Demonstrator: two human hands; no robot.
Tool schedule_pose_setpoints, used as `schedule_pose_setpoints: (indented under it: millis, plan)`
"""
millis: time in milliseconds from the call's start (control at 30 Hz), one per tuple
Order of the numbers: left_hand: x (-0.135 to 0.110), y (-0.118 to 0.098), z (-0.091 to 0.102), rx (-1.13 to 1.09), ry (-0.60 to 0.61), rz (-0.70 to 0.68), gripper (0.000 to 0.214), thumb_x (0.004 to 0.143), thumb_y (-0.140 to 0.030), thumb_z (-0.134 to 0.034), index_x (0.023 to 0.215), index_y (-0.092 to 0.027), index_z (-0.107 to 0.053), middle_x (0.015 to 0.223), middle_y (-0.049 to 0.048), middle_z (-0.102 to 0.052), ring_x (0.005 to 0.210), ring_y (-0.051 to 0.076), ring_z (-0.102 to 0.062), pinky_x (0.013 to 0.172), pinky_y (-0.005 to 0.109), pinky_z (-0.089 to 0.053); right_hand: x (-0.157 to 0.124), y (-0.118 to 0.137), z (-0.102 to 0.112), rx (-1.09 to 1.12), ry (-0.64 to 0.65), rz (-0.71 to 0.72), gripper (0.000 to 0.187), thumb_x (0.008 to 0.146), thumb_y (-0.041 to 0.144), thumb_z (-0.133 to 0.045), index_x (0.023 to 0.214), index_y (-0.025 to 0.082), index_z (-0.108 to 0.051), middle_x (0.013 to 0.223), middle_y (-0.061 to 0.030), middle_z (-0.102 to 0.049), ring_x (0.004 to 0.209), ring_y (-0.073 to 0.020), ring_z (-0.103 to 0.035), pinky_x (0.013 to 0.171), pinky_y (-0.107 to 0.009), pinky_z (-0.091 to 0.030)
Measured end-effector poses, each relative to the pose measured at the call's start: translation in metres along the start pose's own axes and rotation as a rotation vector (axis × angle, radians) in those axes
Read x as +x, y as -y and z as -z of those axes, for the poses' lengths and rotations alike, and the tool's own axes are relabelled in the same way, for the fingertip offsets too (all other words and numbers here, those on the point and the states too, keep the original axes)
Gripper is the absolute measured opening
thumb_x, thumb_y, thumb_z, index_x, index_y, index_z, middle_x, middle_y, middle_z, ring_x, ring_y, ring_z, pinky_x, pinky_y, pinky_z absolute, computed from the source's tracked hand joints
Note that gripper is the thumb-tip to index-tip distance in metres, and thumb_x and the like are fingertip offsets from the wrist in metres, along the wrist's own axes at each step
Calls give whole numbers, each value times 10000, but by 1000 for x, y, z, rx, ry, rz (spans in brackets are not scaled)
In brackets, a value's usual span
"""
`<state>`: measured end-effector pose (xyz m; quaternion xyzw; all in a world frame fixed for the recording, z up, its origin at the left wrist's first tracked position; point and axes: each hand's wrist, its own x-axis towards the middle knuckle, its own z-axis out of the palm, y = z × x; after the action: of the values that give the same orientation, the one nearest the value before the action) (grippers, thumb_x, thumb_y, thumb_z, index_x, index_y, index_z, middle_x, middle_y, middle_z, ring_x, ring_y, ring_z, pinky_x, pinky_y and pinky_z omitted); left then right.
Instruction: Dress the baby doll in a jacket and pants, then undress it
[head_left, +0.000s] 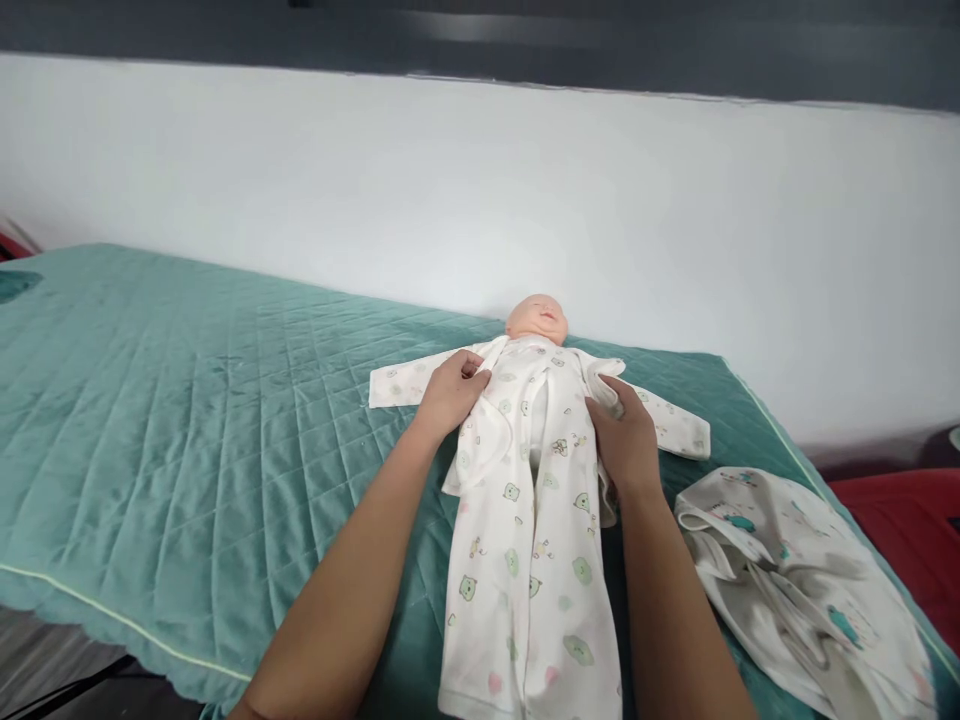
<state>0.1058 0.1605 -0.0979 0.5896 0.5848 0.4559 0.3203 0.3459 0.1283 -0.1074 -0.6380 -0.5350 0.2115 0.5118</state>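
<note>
A baby doll [538,318] lies on its back, head toward the wall. It wears a white baby jacket [679,428] printed with small figures, both sleeves spread out sideways. White baby trousers [574,560] with green animal prints cover its front and legs, split down the middle. My left hand [452,395] pinches the jacket's front edge at one side of the chest. On the other side, my right hand [626,430] has its fingers curled on the opposite jacket edge. The doll's own hands and feet are hidden by cloth.
A green quilted cover [225,420] lies over the bed, which stands against a white wall [420,190]. Crumpled white printed cloth [795,590] rests at the right near the bed's edge. Beyond that edge is a red object [907,530].
</note>
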Motion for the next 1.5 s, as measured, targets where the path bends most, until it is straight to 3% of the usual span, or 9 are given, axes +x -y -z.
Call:
schedule_pose_setpoints:
  millis: [133, 333, 467, 600, 733, 933, 1200, 1367, 1500]
  plan:
    - [4, 10, 14, 315, -118, -75, 193, 827, -126, -529, 926, -220, -665, 900, 57, -693, 875, 243, -639, 815, 363, -478, 6, -3, 12, -78, -28, -12, 440, 740, 327, -637, 1155, 214, -727, 1175, -91, -735, 1115, -305, -635, 1034, -491, -458]
    - [-3, 15, 35, 681, -326, -13, 354, 832, -49, -459, 1053, -227, -671, 1123, 148, -643, 1013, 328, -618, 761, 412, -487, 20, -19, 37, -290, -198, -101, 438, 715, 276, -584, 1121, 184, -723, 1037, -130, -734, 960, -321, -650, 940, -512, -494]
    - [-5, 12, 35, 748, -367, -78, 442, 797, 1, -442, 1115, -195, -677, 1167, 168, -625, 1126, 355, -562, 828, 437, -482, 11, -16, 25, -430, -241, 176, 499, 794, 243, -527, 1267, 147, -651, 1321, -207, -616, 1248, -366, -534, 1067, -555, -417]
    - [-1, 11, 21, 687, -223, -305, 405, 893, -83, -439, 1205, -213, -662, 1283, 132, -622, 1200, 327, -533, 972, 461, -453, 7, -15, 4, -472, -97, 396, 457, 912, 357, -512, 1315, 175, -628, 1444, -176, -558, 1363, -339, -460, 1162, -538, -342]
    - [6, 22, 5, 680, -20, -446, 386, 992, -208, -427, 1313, -295, -622, 1454, 49, -572, 1358, 272, -451, 1089, 451, -383, 16, -31, -7, -520, -44, 376, 429, 967, 388, -447, 1305, 213, -645, 1451, -144, -575, 1396, -325, -447, 1171, -556, -329]
    - [14, 38, -2, 761, -126, -331, 421, 1017, -229, -383, 1372, -319, -589, 1433, 33, -603, 1292, 240, -535, 1114, 439, -345, 19, -34, -11, -663, 67, 290, 490, 1024, 304, -299, 1436, 237, -556, 1567, -118, -473, 1485, -326, -347, 1202, -610, -236]
    - [20, 38, 22, 877, -61, -173, 500, 975, -146, -346, 1354, -344, -606, 1252, 73, -677, 1178, 275, -606, 950, 425, -445, 11, -26, -7, -978, 169, 381, 569, 1023, 264, -313, 1592, 284, -324, 1689, -121, -242, 1534, -386, -223, 1172, -663, -232]
    - [12, 41, 27, 889, -111, -142, 507, 966, -153, -349, 1362, -326, -615, 1257, 102, -662, 1189, 312, -582, 963, 451, -437, 16, -29, -5, -1023, 150, 395, 558, 1019, 225, -260, 1568, 214, -358, 1660, -125, -317, 1512, -345, -272, 1192, -635, -212]
    - [10, 43, 25, 898, -117, -126, 482, 982, -230, -361, 1387, -334, -600, 1239, 100, -668, 1191, 308, -574, 1014, 458, -418, 31, -32, 0, -1022, 148, 379, 529, 995, 220, -312, 1513, 202, -422, 1535, -141, -501, 1398, -321, -430, 1191, -610, -209]
